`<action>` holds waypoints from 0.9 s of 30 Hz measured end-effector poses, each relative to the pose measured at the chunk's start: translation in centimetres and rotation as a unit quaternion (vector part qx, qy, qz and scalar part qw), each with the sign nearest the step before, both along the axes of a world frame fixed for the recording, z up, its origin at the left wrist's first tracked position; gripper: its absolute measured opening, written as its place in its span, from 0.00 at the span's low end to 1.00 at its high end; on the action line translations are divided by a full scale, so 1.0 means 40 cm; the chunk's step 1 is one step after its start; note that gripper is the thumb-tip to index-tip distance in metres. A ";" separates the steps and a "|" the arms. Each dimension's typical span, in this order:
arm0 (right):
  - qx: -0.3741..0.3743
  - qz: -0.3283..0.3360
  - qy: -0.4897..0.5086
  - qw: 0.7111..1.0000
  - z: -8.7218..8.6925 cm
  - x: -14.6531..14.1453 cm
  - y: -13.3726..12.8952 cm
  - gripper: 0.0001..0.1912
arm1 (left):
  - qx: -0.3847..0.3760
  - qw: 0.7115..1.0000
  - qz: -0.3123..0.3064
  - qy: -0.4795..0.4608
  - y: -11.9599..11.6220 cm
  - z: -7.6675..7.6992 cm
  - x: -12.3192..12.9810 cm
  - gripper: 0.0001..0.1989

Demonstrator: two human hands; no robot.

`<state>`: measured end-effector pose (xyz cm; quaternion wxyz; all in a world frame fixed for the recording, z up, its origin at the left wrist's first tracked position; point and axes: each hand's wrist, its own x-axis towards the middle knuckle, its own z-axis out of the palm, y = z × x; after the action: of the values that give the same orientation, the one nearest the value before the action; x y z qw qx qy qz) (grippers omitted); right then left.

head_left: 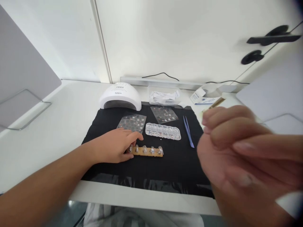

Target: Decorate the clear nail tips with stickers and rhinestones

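My left hand (115,145) is closed, thumb and fingers pinching the left end of a tan nail-tip stand (148,154). Several clear false nails with shiny decorations stand along it. Blurred and close to the camera, my right hand (227,151) is raised at the right with fingers curled; anything inside is hidden. A finger (272,148) from the right edge crosses it, and I cannot tell whose it is. Behind the stand lies a clear compartment case (163,131) of small gems. Blue tweezers (188,132) rest right of the case.
A black mat (146,171) covers part of the white table (59,110). Clear sheets of gems (133,122) (164,114) lie near a white nail lamp (120,96). Behind are a clear container (163,96), a small white box (198,95) and a gold-brown strip (216,103).
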<state>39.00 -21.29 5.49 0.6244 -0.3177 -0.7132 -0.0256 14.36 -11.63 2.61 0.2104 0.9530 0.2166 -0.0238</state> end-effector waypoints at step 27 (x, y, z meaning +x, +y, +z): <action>-0.385 -0.057 -0.374 0.842 -0.098 0.303 0.051 0.15 | -0.054 0.981 0.072 -0.172 0.090 -0.023 -0.035 0.08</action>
<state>51.12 -19.24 1.58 0.1352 -0.5384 -0.8259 0.0984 12.96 -8.03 1.67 0.2970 0.9119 0.2440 0.1439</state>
